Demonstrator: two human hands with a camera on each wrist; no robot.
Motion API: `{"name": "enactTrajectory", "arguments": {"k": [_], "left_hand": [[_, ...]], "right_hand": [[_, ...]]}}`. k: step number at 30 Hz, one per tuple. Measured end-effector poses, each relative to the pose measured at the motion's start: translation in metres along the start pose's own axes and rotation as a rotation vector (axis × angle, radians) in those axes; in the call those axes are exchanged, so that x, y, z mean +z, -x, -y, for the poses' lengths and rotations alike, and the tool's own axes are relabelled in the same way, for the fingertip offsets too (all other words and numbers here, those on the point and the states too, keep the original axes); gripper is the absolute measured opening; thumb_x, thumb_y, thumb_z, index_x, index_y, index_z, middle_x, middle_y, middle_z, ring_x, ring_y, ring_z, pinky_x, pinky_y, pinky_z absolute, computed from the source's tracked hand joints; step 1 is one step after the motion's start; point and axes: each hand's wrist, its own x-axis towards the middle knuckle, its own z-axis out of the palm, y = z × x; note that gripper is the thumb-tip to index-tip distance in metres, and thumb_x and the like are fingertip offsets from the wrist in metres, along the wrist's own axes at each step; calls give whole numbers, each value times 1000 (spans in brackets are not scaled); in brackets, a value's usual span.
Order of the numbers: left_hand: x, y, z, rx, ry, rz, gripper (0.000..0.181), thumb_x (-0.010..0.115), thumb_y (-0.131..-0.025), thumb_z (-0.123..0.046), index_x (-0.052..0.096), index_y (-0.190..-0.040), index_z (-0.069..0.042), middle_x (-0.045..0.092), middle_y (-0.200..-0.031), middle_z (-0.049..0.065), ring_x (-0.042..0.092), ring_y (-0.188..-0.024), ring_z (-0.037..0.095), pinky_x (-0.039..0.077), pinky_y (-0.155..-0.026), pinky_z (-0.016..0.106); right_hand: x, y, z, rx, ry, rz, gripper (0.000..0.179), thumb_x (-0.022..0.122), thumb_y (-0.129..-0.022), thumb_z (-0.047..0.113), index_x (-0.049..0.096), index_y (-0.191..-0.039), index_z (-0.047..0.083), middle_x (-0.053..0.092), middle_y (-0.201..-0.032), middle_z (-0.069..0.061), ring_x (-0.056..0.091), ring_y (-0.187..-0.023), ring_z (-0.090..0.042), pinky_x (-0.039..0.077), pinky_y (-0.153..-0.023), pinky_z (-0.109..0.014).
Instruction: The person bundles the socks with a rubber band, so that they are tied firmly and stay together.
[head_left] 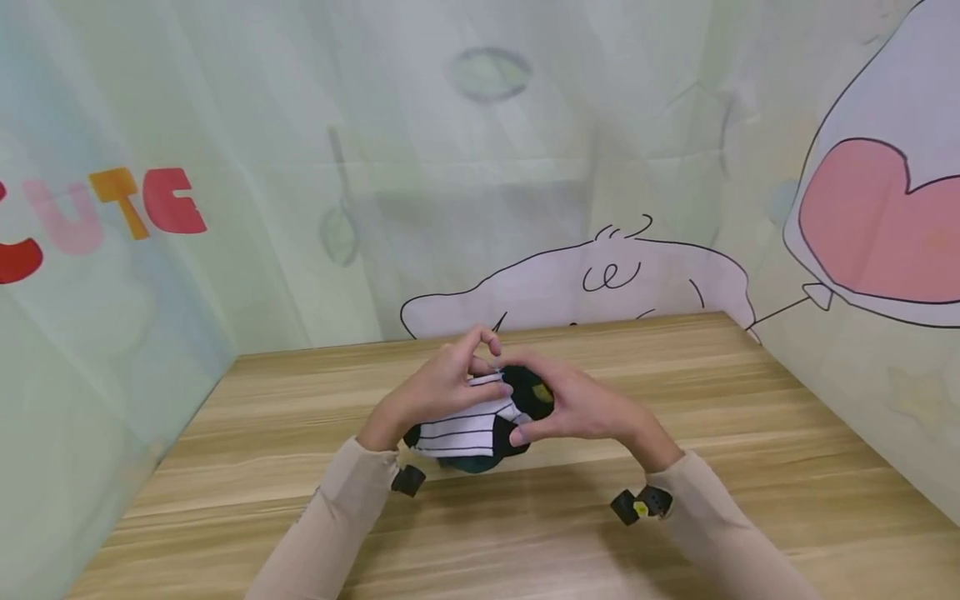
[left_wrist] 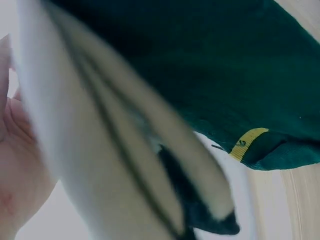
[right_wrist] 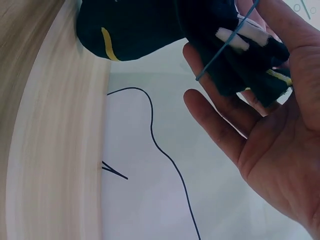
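Head view: from where I stand, both hands meet over the surface [head_left: 540,542], with a white striped sock [head_left: 453,433] lying roughly left to right beneath the left hand [head_left: 431,387] and dark green cloth [head_left: 528,387] bunched at its right end. The right hand [head_left: 581,404] is nearer that bunch, thumb and forefinger curved round it in a grip. Left forefinger hooked, thumb over the stripes; whether it pinches anything, cannot tell. Left wrist view: pale striped cloth, blurred, hides the left fingers; green cloth hangs beyond. Right wrist view: a blue cord [right_wrist: 222,55] runs straight and slanting across the bunch, beside the right fingers. Judgement: the cord's place between both sets of fingers matters most.
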Motion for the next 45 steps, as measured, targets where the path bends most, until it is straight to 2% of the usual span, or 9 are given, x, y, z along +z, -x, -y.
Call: {"name": "enactTrajectory", "arguments": {"k": [7,10,18,23,28,32,37,40,45], "left_hand": [[0,-1,2,77,-43,18,25,73,-93,-17,52,-106,-16,74,-82,-8,66,-71,6,50,-65,26],[0,-1,1,77,-57,21,21,74,-92,-17,55,-100,-16,75,-84,-9,68,-75,5,52,-67,26],[0,0,0,58,-78,1,22,77,-90,-19,55,-95,-15,76,-87,-6,70,-77,6,52,-69,27],[-1,1,0,51,-55,-25,22,76,-91,-20,55,-95,-15,76,-85,-8,69,-75,8,51,-69,28],[-2,1,-1,39,-69,-53,22,77,-90,-22,57,-97,-16,76,-92,-5,71,-86,8,52,-77,31],[-3,1,-1,42,-63,-43,23,76,-90,-21,58,-100,-12,76,-100,3,71,-97,11,53,-82,34],[-5,3,-1,20,-49,-17,22,75,-91,-21,58,-100,-11,76,-104,6,70,-103,14,53,-83,37],[-7,4,0,9,-53,-11,22,75,-92,-21,58,-100,-12,76,-104,5,70,-101,13,53,-82,38],[-10,4,2,32,-35,-3,22,75,-92,-19,57,-102,-12,76,-101,3,70,-93,12,54,-76,37]], "right_hand": [[2,-1,-1,-24,-44,1,62,84,-83,28,52,-135,22,59,-127,0,59,-108,-19,52,-90,-37],[3,-1,-2,-30,-46,-13,56,84,-84,25,55,-132,21,59,-127,-1,60,-107,-20,54,-86,-36],[4,1,-6,0,-49,-43,50,81,-86,19,57,-130,20,61,-126,-2,60,-108,-20,56,-84,-34],[3,1,-3,32,-94,-63,46,79,-88,16,57,-128,21,61,-120,-5,63,-100,-22,58,-74,-33],[1,0,-3,49,-138,-76,42,76,-90,15,56,-126,20,60,-119,-10,65,-96,-24,59,-68,-34],[-1,1,-5,60,-154,-99,41,75,-91,12,56,-127,19,60,-121,-12,66,-94,-26,59,-65,-34],[-3,3,-8,49,-151,-102,38,73,-92,10,56,-126,15,60,-118,-15,66,-90,-27,59,-61,-36],[-4,3,-9,42,-172,-112,35,73,-92,9,56,-123,12,60,-113,-16,67,-84,-26,58,-57,-40],[-10,5,-10,50,-196,-132,34,72,-93,8,56,-122,13,59,-111,-17,67,-77,-24,57,-55,-42]]}}
